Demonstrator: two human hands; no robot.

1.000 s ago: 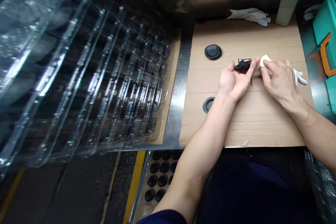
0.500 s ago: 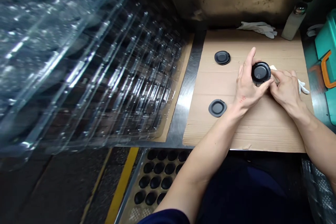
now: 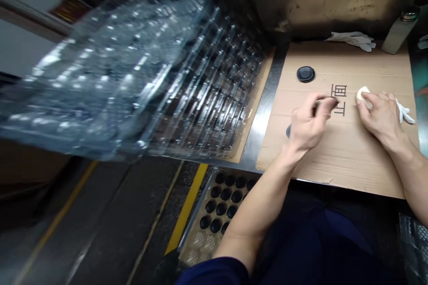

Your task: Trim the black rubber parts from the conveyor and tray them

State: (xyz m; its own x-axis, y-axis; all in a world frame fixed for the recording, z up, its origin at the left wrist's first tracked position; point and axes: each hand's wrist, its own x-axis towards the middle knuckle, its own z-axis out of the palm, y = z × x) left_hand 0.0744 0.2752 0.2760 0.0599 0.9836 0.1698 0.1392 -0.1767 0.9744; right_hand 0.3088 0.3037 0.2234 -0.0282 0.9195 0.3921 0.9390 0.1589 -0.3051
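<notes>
My left hand [image 3: 309,124] hovers over the cardboard sheet [image 3: 337,160], its fingers pinched on a dark round cap [image 3: 329,103] that shows edge-on and blurred. A second black cap [image 3: 288,131] peeks out from behind that hand's left side. A third black cap [image 3: 305,74] lies flat on the cardboard further back. My right hand [image 3: 381,113] rests on the cardboard at the right and grips a white wiping pad [image 3: 363,93], with a white cloth tail [image 3: 406,113] trailing beyond it. Printed black marks on the cardboard lie between the two hands.
A tall leaning stack of clear plastic blister trays [image 3: 133,75] fills the left. Below the bench edge sits a tray of several black caps [image 3: 220,209] beside a yellow floor line [image 3: 185,211]. White gloves [image 3: 351,39] and a pump bottle [image 3: 399,31] stand at the back.
The hands have separated: my left hand moved left and down with the cap, my right hand stays with the pad. The view swung left, showing more of the tray stack.
</notes>
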